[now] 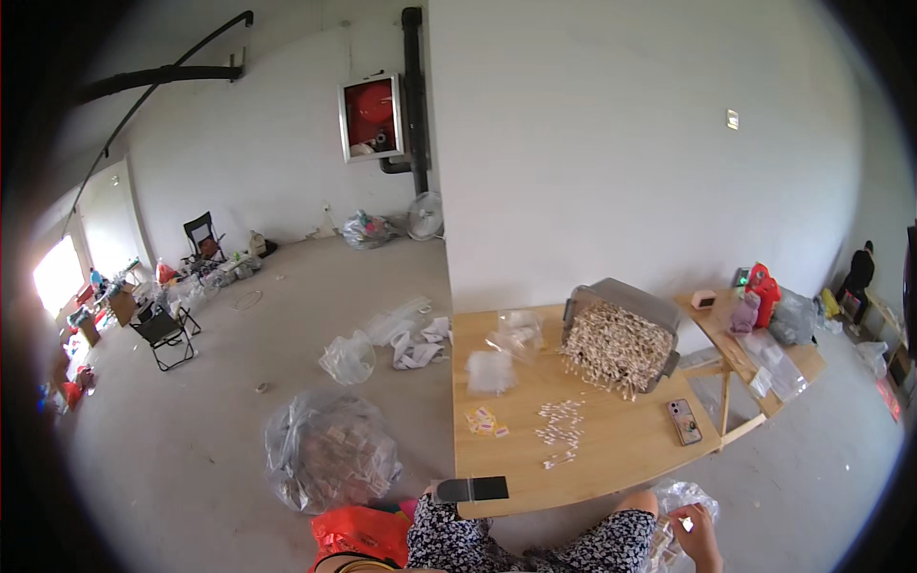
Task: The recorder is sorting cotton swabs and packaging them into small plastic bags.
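While the person sits at the near edge of the wooden table point(611, 449), the right hand point(700, 535) reaches down at about five o'clock in the view, below the table's edge, with fingers pinched on a small white piece just above a crinkled clear plastic bag point(673, 498) on the floor. The left hand is out of view, so its state cannot be told. On the table, toward one o'clock from that hand, a grey bin point(626, 298) lies tipped on its side, spilling a heap of small pale pieces point(616, 349) onto the wood. A scatter of small white tags point(561, 425) lies at the table's middle, with a phone point(684, 421) to its right at three o'clock. At nine o'clock from the table, a large clear sack point(330, 451) full of small packets sits on the concrete floor.
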Available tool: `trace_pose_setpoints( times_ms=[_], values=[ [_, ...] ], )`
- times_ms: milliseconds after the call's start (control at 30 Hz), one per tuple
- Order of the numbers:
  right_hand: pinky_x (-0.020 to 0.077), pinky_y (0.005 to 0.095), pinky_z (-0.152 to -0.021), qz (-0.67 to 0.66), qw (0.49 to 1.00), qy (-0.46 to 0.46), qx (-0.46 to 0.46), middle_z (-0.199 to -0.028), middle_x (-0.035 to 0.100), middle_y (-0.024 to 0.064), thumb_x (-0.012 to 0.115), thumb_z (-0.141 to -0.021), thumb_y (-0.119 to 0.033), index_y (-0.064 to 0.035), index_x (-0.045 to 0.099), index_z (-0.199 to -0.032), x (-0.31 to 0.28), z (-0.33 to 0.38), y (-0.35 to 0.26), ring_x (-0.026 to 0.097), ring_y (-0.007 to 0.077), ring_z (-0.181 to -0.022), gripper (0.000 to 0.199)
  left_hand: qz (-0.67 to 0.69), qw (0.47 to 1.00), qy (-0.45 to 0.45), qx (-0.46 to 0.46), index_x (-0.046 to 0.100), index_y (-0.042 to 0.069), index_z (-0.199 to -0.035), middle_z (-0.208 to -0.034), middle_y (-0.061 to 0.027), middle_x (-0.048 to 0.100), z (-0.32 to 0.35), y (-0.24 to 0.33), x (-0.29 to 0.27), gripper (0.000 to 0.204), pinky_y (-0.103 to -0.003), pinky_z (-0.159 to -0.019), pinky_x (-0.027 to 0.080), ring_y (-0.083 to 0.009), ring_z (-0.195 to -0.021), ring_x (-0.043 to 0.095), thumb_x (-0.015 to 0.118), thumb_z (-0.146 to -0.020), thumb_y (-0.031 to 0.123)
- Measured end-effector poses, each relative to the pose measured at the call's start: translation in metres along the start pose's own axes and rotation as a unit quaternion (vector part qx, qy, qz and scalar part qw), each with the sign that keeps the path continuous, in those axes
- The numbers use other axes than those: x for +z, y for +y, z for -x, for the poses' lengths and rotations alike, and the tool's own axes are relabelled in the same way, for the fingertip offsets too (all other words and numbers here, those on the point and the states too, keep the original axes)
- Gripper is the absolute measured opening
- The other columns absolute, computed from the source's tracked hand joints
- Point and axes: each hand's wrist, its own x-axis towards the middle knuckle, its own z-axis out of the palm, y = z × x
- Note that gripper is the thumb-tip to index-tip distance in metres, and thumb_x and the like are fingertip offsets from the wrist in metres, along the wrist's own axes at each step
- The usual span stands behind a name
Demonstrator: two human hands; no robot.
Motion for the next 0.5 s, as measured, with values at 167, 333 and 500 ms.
trace_pose_setpoints(
  times_ms=[167, 333, 500],
  values=[
    [0.0483, 0.0383, -0.075, -0.008, 1.0, -0.001, -0.008, -0.082, 0.066, 0.0107, 0.071, -0.077, -0.007, -0.0046, 0.069, -0.085, 0.01, -0.005, 0.003, 0.062, 0.0266, -0.08, 0.009, -0.066, 0.989, 0.128, 0.043, 0.06, 0.019, -0.067, -0.072, 0.0087, 0.068, 0.001, 0.012, 0.024, 0.028, -0.027, -0.068, 0.033, -0.0069, -0.063, 0.057, 0.056, -0.093, 0.009],
    [0.0494, 0.0361, -0.069, -0.027, 1.0, -0.008, -0.01, -0.082, 0.066, 0.0109, 0.071, -0.078, -0.008, -0.0037, 0.068, -0.086, 0.018, -0.013, 0.004, 0.063, 0.0254, -0.079, 0.009, -0.128, 0.985, 0.104, 0.042, 0.056, 0.02, -0.069, -0.069, 0.0111, 0.066, -0.003, 0.026, 0.023, 0.026, -0.024, -0.062, 0.032, -0.005, -0.059, 0.055, 0.057, -0.094, 0.012],
    [0.0488, 0.0352, -0.067, -0.013, 0.999, -0.006, 0.031, -0.082, 0.064, 0.0098, 0.069, -0.08, -0.007, -0.0048, 0.068, -0.086, 0.022, -0.02, -0.012, 0.063, 0.0254, -0.077, 0.006, -0.216, 0.962, 0.122, 0.114, 0.057, 0.02, -0.072, -0.067, 0.0111, 0.065, -0.004, 0.03, 0.038, 0.023, -0.022, -0.06, 0.03, -0.0045, -0.057, 0.054, 0.059, -0.093, 0.013]
  ],
)
